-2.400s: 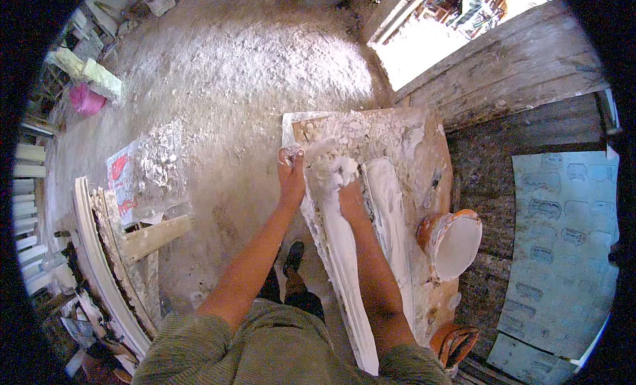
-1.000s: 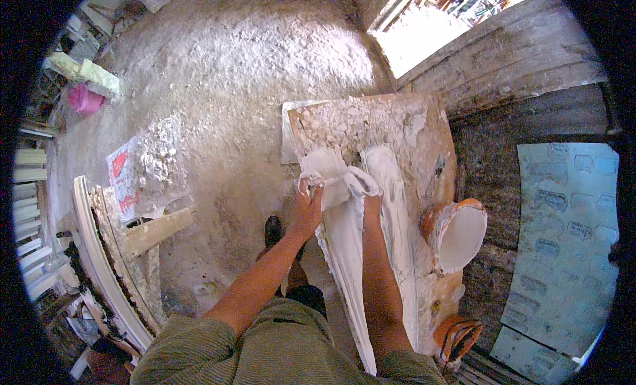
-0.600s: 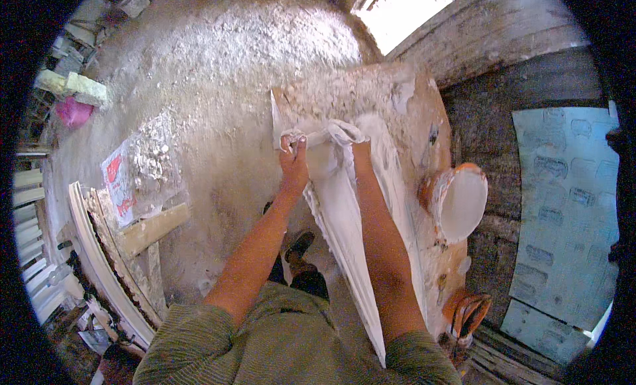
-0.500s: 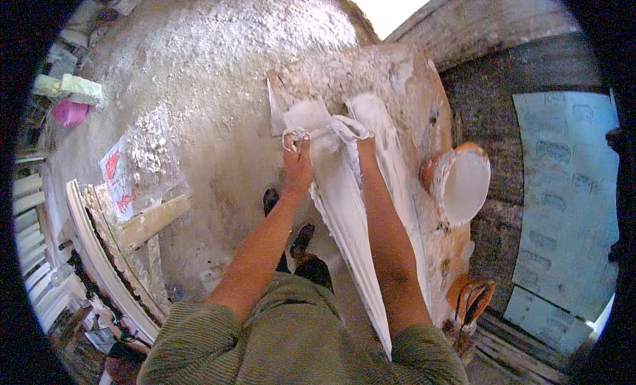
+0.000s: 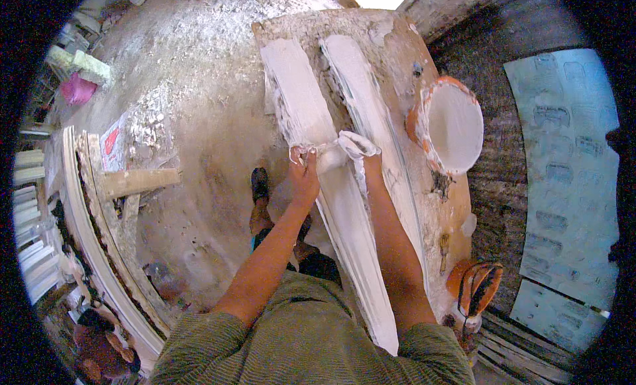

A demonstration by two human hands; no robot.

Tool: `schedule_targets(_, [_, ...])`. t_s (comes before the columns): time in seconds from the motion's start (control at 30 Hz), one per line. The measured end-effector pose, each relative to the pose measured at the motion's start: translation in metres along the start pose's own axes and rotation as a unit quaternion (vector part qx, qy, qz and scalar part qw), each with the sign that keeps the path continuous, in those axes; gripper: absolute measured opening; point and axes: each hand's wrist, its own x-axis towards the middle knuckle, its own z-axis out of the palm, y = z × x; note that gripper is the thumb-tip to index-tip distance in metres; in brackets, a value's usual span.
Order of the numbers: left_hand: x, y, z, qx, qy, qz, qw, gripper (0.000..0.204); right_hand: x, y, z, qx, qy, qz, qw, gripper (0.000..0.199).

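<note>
A long white plaster strip (image 5: 361, 252) runs along the table from its far end toward me. Across it, my left hand (image 5: 304, 176) and my right hand (image 5: 373, 167) are both closed on a white, plaster-coated band (image 5: 358, 145), which looks like wet cloth or fibre. The left hand pinches its end at the strip's left edge; the right grips a looped part at the right edge. Beyond my hands the plaster surface (image 5: 298, 87) lies flat and smooth. A second white plaster strip (image 5: 361, 80) lies alongside on the right, under my right forearm farther down.
An orange bucket (image 5: 414, 123) coated with white plaster stands on the brown table (image 5: 397, 37). Nearer sits an orange container (image 5: 464, 279). Pale mouldings (image 5: 83, 206) and a wooden plank (image 5: 142, 182) are at left. What looks like another person (image 5: 103, 345) is lower left.
Both hands have drawn the band toward me along the strip, and a longer smooth stretch shows beyond them. My body has stepped back; the view has shifted with it.
</note>
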Motion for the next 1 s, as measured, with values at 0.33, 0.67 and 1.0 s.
schedule_targets(0.33, [-0.159,-0.025,0.003,-0.005,0.004,-0.034,0.999,0.028,-0.136,0.059,-0.057,-0.221,0.038,-0.134,0.965,0.025])
schedule_targets(0.67, [-0.328,-0.071,0.0,-0.067,-0.075,-0.007,0.995,0.036,-0.312,0.084,-0.107,-0.125,0.088,-0.047,0.987,0.025])
schedule_targets(1.0, [-0.538,-0.098,0.005,-0.046,-0.065,-0.006,0.997,0.027,-0.496,0.167,-0.188,0.003,0.093,-0.04,0.995,0.026])
